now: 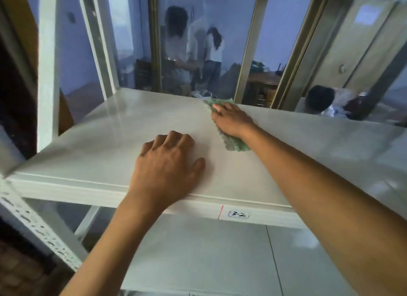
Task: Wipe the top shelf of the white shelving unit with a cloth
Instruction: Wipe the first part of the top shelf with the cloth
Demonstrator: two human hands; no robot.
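Green and loosely crumpled, the cloth point(229, 139) lies flat on the top shelf point(110, 141) of the white shelving unit, toward the far edge and right of centre, pinned under the right hand point(233, 119). That hand's grip is wide — fingers extended and laid over the fabric, pressing it to the surface, not curled round it; cloth shows beyond the fingertips and again at the wrist side. The left hand point(167, 163) rests on the near part of the shelf, well apart from the cloth, fingers bent at the knuckles with their tips hidden, holding nothing and apparently bracing the body. The shelf's front lip carries a small label point(239, 214) reading "3-2" beside a red mark; a lower shelf point(198, 262) shows beneath, and a perforated white upright point(37, 227) stands at the near left corner. Beyond the unit, glass panes point(198, 42) show other people in a room. The step in hand appears to be the wiping stroke itself, along the back strip. The next move likely calls for steady downward pressure while sweeping the cloth sideways — then nearer, toward the area the left hand occupies, which would have to lift away.
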